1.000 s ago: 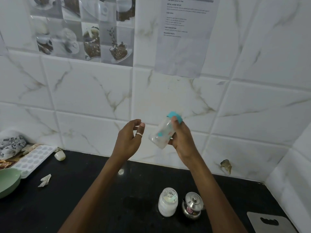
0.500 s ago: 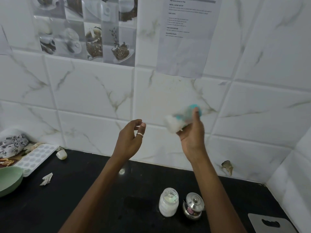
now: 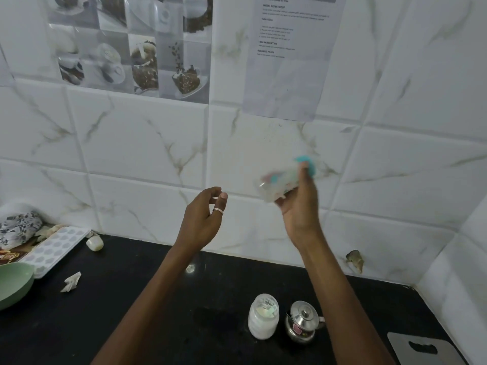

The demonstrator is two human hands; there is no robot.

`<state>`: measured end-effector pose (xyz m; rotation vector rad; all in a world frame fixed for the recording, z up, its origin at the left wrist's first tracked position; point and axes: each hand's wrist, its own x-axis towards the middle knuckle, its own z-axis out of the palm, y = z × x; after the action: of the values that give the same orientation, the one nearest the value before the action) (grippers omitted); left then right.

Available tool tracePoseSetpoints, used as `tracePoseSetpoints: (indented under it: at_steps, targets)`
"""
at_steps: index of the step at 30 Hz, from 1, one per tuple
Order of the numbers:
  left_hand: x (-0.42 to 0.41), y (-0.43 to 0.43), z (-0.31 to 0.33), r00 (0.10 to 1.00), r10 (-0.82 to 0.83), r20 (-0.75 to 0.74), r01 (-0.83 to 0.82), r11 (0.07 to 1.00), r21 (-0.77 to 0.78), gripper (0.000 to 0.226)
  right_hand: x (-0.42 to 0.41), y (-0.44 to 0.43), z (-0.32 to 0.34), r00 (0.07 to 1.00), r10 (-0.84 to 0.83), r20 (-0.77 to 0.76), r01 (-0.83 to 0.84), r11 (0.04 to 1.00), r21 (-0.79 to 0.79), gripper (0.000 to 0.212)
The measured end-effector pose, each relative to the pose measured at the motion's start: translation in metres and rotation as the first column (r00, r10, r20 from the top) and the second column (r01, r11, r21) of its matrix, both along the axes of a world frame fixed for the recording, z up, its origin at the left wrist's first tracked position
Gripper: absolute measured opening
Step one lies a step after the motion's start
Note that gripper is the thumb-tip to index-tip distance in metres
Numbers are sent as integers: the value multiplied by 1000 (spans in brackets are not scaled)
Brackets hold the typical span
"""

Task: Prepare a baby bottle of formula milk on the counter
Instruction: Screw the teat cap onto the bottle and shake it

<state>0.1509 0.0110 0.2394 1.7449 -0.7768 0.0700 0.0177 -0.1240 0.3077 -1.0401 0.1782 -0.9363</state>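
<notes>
My right hand (image 3: 299, 206) is raised in front of the tiled wall and grips a clear baby bottle (image 3: 279, 181) with a teal cap. The bottle lies nearly sideways, cap toward the right, and is blurred by motion. My left hand (image 3: 204, 219) hovers to its left at about the same height, fingers loosely curled and apart, a ring on one finger, holding nothing. Below on the black counter (image 3: 158, 312) stand a white jar of powder (image 3: 263, 317) and a small steel pot with a lid (image 3: 303, 322).
At the left counter edge sit a green bowl (image 3: 13, 283), a white ice tray (image 3: 52, 248), a patterned cloth (image 3: 18, 227) and a crumpled scrap (image 3: 70, 281). A grey cutting board (image 3: 421, 349) lies at the bottom right. The wall corner closes the right side.
My right hand has swung the bottle up and to the right, from upright-tilted to almost sideways, and it is now blurred. My left hand has stayed in place.
</notes>
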Motion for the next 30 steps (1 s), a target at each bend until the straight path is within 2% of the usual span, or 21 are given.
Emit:
tracePoseSetpoints:
  at_steps: [2,3,4,7,8,9,10,12,13,14,15,18,19,20,23,24,25,28,29,30]
  targets:
    - [-1,-3,1,1000,-7,11,7,1000,2,46,1,11,-15,972,32,-231,-77,979,-189,49]
    - [-2,-4,2,1000,-12,16,12,1000,1,45,1,11,-17,967,27,-254,-82,974,-212,49]
    - [-3,-5,2,1000,-15,15,15,1000,-2,45,-1,9,-16,980,39,-195,-72,984,-164,48]
    - [-1,-2,4,1000,-11,12,11,1000,-5,45,-5,-7,-2,989,8,145,-24,994,109,39]
    - [0,-1,4,1000,-6,12,6,1000,-6,46,-5,-10,1,982,-10,190,-15,992,129,37]
    - [2,0,4,1000,-2,11,2,1000,-8,46,-4,-7,1,985,-7,173,-11,994,105,37]
    - [2,0,5,1000,1,8,-1,1000,-9,45,-2,-1,-4,996,7,83,-11,999,47,40]
    - [2,-1,5,1000,0,15,0,1000,-6,45,1,10,-21,981,44,-187,-72,987,-146,45]
    - [1,-1,5,1000,-3,20,3,1000,-5,46,1,12,-27,960,47,-275,-108,972,-210,43]
    - [0,-2,6,1000,-5,19,5,1000,-3,46,0,13,-27,958,42,-284,-109,968,-225,43]
    - [-1,-1,7,1000,-9,14,9,1000,-4,46,-1,10,-24,975,46,-215,-84,982,-172,43]
    - [-1,2,7,1000,-7,3,7,1000,-8,46,-1,-5,-4,993,1,119,-12,996,92,41]
    - [0,3,6,1000,-2,4,2,1000,-7,46,0,-6,0,989,-19,147,5,995,98,38]
    - [0,4,6,1000,3,5,-3,1000,-6,46,2,-3,1,993,-21,113,13,998,67,37]
    - [-1,3,6,1000,6,18,-6,1000,4,46,4,13,-17,967,24,-252,-82,971,-223,43]
    - [-1,3,6,1000,3,18,-3,1000,3,45,4,15,-21,952,16,-306,-103,957,-270,45]
    - [-2,3,7,1000,-1,13,1,1000,1,45,2,13,-20,961,4,-278,-80,962,-262,44]
    - [-1,6,5,1000,-2,-1,2,1000,1,47,-2,-4,-5,997,-35,75,32,998,46,41]
    - [0,7,4,1000,1,-3,-1,1000,4,47,-2,-8,-1,986,-71,148,59,995,86,42]
    - [1,8,4,1000,5,-4,-5,1000,5,47,-2,-8,0,984,-83,156,72,995,73,42]
